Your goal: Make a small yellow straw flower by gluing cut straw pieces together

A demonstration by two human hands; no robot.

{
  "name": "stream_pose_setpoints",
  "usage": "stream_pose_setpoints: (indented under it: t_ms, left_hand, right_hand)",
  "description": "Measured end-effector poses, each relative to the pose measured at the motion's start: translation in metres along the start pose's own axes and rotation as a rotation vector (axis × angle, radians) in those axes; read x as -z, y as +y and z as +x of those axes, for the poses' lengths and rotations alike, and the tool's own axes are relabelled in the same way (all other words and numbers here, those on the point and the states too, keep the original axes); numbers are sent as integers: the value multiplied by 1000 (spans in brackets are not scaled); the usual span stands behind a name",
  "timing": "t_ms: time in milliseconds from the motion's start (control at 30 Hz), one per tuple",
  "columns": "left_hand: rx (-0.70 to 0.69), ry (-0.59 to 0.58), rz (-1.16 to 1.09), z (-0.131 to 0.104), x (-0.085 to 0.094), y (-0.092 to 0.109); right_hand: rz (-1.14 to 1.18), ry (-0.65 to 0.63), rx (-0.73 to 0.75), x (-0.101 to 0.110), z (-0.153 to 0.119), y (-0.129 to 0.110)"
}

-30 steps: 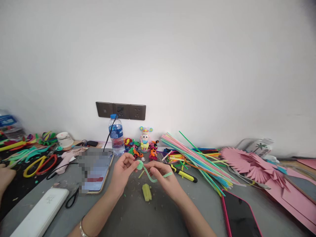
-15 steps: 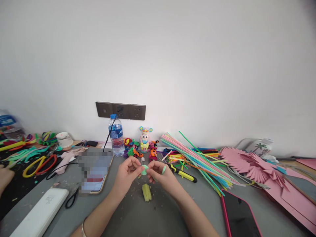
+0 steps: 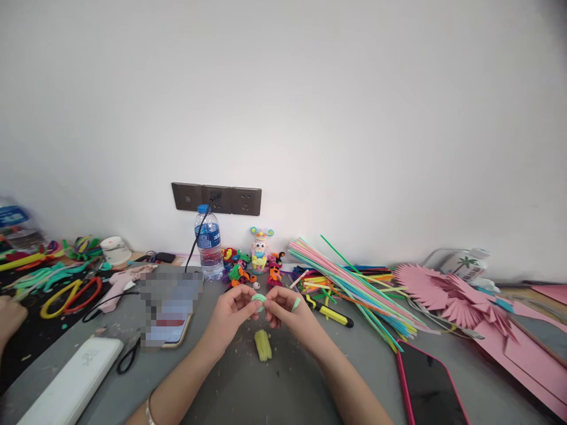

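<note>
Between the fingertips of both hands is a small round coil of mint-green pipe cleaner. My left hand pinches its left side, and my right hand pinches its right side. A mint-green end sticks out between the fingers of my right hand. On the grey table just below lies a short yellow ribbed bundle. Behind my hands stand a small figure with big eyes and several colourful pipe-cleaner figures. A yellow utility knife rests to the right of my right hand.
At left are a water bottle, a phone with a cable, a white power bank and a pink glue gun. Pipe cleaners, a red-edged phone and folded pink paper lie right. Another person's hand shows far left.
My fingers have shifted slightly around the green coil, which now sits a little higher with its rings facing me more. My right hand has moved closer to my left.
</note>
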State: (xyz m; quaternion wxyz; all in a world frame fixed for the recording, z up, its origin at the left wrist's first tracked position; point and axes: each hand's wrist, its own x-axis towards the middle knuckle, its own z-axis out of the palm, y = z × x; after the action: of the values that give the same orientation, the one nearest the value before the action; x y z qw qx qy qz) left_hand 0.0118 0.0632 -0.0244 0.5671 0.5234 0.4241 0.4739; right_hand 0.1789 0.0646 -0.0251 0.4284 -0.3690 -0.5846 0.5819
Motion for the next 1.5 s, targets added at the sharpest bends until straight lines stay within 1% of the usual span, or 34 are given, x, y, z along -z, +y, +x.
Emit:
stream_pose_setpoints:
  t_ms: [200,433,600,767,900,1000,1100,1167,1233,1267,1333,1367,1433,1500]
  left_hand:
    - [24,26,-14,0,-1,1]
    - [62,-84,-3,-1,-5,1]
    - [94,-81,10,-1,-5,0]
    - [134,-124,6,-1,-5,-1]
    - [136,-134,-9,-1,-5,-2]
    - [90,-78,-44,0,-4,-3]
    - [12,61,-117,4,1,-5]
    - [-6,153,-172,7,5,-5]
    - [8,207,-216,9,8,-5]
    - [17,215,-231,9,9,-4]
    - [36,188,-239,9,8,-3]
    - [45,149,-228,8,7,-2]
    - [64,41,-189,5,4,-3]
    - [78,-64,-155,3,0,-4]
  right_hand:
    - [-40,40,30,2,2,1]
    - [-38,104,63,4,5,3]
    - [-37,145,106,5,5,4]
    - [-31,223,178,5,6,6]
    - [-13,259,199,7,7,7]
    - [-14,242,176,8,6,5]
    - [11,105,68,8,3,1]
    - [78,19,-18,7,1,0]
    - [160,0,-53,6,0,0]
    - [194,8,-51,5,0,0]
    - [245,45,-32,5,0,1]
    - [263,65,-24,5,0,1]
    - [285,90,-20,3,1,2]
    - [273,85,-29,1,1,3]
